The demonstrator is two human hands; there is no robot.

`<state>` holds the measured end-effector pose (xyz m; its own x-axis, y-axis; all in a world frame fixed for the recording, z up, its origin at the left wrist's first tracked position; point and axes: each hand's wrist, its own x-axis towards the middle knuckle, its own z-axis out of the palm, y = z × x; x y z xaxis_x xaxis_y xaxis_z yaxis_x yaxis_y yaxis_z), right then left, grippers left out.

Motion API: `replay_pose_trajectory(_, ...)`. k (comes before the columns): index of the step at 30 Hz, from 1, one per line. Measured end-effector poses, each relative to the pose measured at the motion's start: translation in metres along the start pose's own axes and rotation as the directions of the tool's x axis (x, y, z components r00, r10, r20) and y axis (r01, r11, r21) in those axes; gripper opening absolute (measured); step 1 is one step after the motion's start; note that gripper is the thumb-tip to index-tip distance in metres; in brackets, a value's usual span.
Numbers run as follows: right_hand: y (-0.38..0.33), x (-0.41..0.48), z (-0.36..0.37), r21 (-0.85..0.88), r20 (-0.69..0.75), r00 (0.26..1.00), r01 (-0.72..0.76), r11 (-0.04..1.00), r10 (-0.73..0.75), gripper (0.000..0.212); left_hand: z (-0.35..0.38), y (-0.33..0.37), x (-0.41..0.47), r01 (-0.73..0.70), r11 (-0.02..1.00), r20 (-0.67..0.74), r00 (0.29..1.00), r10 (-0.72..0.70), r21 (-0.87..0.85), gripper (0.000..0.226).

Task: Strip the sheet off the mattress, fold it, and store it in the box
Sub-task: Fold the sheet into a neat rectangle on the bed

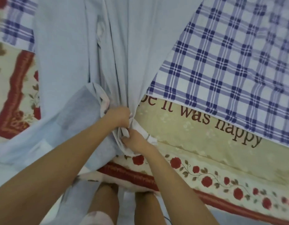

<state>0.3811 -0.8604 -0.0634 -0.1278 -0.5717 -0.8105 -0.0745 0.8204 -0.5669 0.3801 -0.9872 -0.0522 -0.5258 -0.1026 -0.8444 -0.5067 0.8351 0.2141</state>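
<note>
You are gripping the pale blue sheet (pixel 78 51) with both hands at the near side of the mattress (pixel 197 148). Your left hand (pixel 119 116) is clenching a gathered bunch of the fabric, its fingers curled tightly round the folds. Your right hand (pixel 134 141) is sitting just below and touching the same bunch, its fingers and thumb pinching a fold of the cloth. The two hands are working almost against each other, with the fabric pleating between them.

The sheet is running in long creases from the top of the view down to your hands, and a loose part of it is spilling over your left forearm and off the near edge of the mattress. To the right of the sheet, a blue and white checked cloth (pixel 229 70) is lying flat on the bed, and another patch of it is showing at the top left. Nearer to you the mattress is showing a cream cover with dark red lettering, red roses and a red border. Your legs (pixel 104 202) are standing close against the mattress edge.
</note>
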Motion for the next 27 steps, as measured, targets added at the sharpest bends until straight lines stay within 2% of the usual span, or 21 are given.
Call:
replay_pose_trajectory(2, 0.001, -0.017, 0.019, 0.004, 0.102, 0.995, -0.008, 1.0, 0.007, 0.021, 0.022, -0.006, -0.018, -0.019, 1.0, 0.129, 0.991, 0.018, 0.002, 0.014)
replay_pose_trajectory(4, 0.005, -0.033, 0.035, -0.009, 0.204, 0.978, -0.046, 0.999, 0.047, 0.033, 0.042, -0.006, -0.037, -0.041, 0.999, 0.207, 0.978, 0.034, 0.032, 0.02)
replay_pose_trajectory(6, 0.013, -0.043, 0.049, -0.04, 0.327, 0.939, -0.103, 0.994, 0.111, 0.037, 0.06, -0.005, -0.05, -0.046, 0.996, 0.264, 0.964, 0.026, 0.071, 0.027)
replay_pose_trajectory(8, 0.022, -0.045, 0.052, -0.057, 0.351, 0.93, -0.094, 0.994, 0.108, 0.04, 0.069, -0.003, -0.054, -0.073, 0.994, 0.277, 0.96, 0.047, 0.085, 0.029)
replay_pose_trajectory(11, 0.034, -0.037, 0.017, -0.005, 0.349, 0.937, -0.024, 1.0, 0.024, 0.048, 0.059, -0.006, -0.055, -0.112, 0.992, 0.172, 0.978, 0.119, -0.052, 0.03)
replay_pose_trajectory(13, 0.04, -0.033, -0.021, 0.143, 0.329, 0.944, -0.046, 0.989, -0.004, 0.036, 0.037, -0.002, -0.059, -0.122, 0.948, 0.0, 0.992, 0.127, -0.293, 0.027)
replay_pose_trajectory(15, 0.049, -0.02, -0.057, 0.304, 0.242, 0.97, -0.074, 0.95, -0.002, 0.034, 0.009, 0.005, -0.064, -0.199, 0.845, -0.181, 0.976, 0.123, -0.496, 0.021)
replay_pose_trajectory(17, 0.055, 0.001, -0.087, 0.439, 0.012, 0.998, -0.058, 0.896, 0.058, 0.046, -0.02, 0.012, -0.064, -0.311, 0.745, -0.346, 0.931, 0.114, -0.591, 0.018)
replay_pose_trajectory(18, 0.056, 0.012, -0.101, 0.516, -0.126, 0.987, -0.021, 0.856, 0.1, 0.042, -0.036, 0.015, -0.062, -0.361, 0.73, -0.415, 0.902, 0.116, -0.58, 0.019)
replay_pose_trajectory(20, 0.052, 0.028, -0.125, 0.628, -0.369, 0.904, 0.071, 0.775, 0.216, 0.022, -0.07, 0.023, -0.054, -0.469, 0.725, -0.535, 0.829, 0.163, -0.505, 0.021)
replay_pose_trajectory(22, 0.045, 0.045, -0.147, 0.696, -0.462, 0.85, 0.17, 0.698, 0.254, 0.022, -0.104, 0.031, -0.042, -0.573, 0.699, -0.641, 0.738, 0.213, -0.428, 0.021)
replay_pose_trajectory(24, 0.031, 0.059, -0.171, 0.689, -0.509, 0.827, 0.228, 0.688, 0.237, 0.009, -0.141, 0.037, -0.019, -0.623, 0.702, -0.72, 0.655, 0.229, -0.344, 0.019)
replay_pose_trajectory(25, 0.022, 0.067, -0.186, 0.676, -0.546, 0.802, 0.251, 0.692, 0.242, 0.003, -0.159, 0.039, 0.0, -0.623, 0.719, -0.742, 0.63, 0.228, -0.308, 0.016)
replay_pose_trajectory(27, 0.008, 0.079, -0.216, 0.651, -0.622, 0.733, 0.29, 0.702, 0.275, 0.009, -0.18, 0.04, 0.047, -0.587, 0.758, -0.743, 0.634, 0.213, -0.284, 0.008)
